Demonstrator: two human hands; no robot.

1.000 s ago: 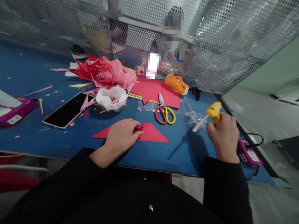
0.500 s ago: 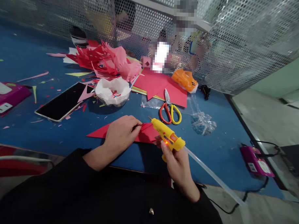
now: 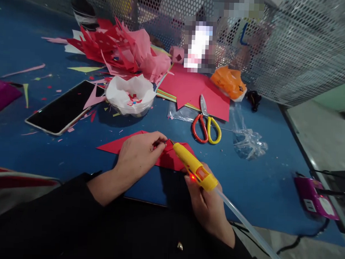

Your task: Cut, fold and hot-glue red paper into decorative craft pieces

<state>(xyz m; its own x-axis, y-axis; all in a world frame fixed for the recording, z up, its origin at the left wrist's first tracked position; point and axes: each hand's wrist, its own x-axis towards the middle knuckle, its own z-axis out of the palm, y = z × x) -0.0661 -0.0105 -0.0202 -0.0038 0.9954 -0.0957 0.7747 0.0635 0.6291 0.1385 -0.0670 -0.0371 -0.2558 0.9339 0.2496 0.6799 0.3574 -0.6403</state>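
Note:
A folded piece of red paper (image 3: 174, 159) lies near the table's front edge. My left hand (image 3: 140, 149) is closed on it, thumb and fingertips pinching a fold at its upper edge. In my right hand (image 3: 208, 204) is a yellow hot glue gun (image 3: 192, 164) with a small red light glowing. Its metal tip points up-left, close to the paper beside my left fingertips; whether it touches cannot be made out. A long clear glue stick (image 3: 245, 222) sticks out of the gun's rear. Just beyond lie scissors (image 3: 205, 121) with one red and one yellow handle.
A paper-lined bowl (image 3: 130, 96) holds coloured scraps. A phone (image 3: 64, 108) lies left of it. Behind are crumpled red and pink paper (image 3: 127, 48), red sheets (image 3: 191, 85) and an orange packet (image 3: 229, 83). Clear plastic (image 3: 251, 143) and a purple power strip (image 3: 314, 198) are at right.
The glue gun's tip has moved down and left, nearer my left fingertips and the red paper. The upper fold of the paper shows more raised. The camera view has shifted slightly.

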